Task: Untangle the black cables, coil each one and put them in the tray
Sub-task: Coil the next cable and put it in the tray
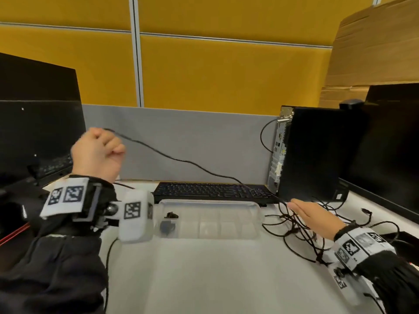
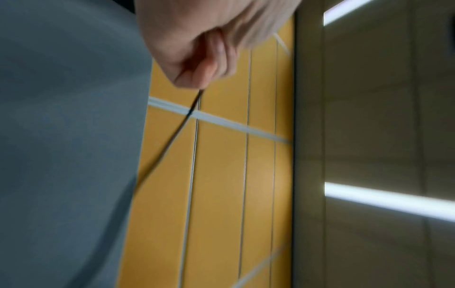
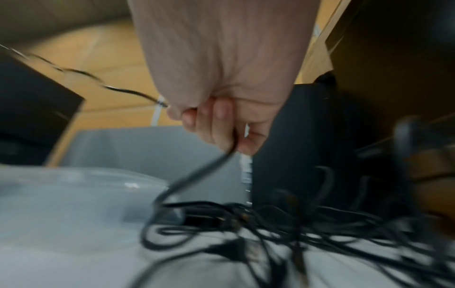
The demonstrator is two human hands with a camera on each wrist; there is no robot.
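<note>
Cables (image 1: pixel 301 225) mostly tangled on desk right of tray (image 1: pixel 254 223); one small coil inside tray. Left hand (image 2: pixel 197 48) clenched, pinching strand (image 2: pixel 172 136) drawn up. Right hand (image 3: pixel 221 109) curled round same cable above heap.

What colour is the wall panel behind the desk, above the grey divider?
Mustard yellow. The wall panel shows best in the head view, above the grey divider.
</note>
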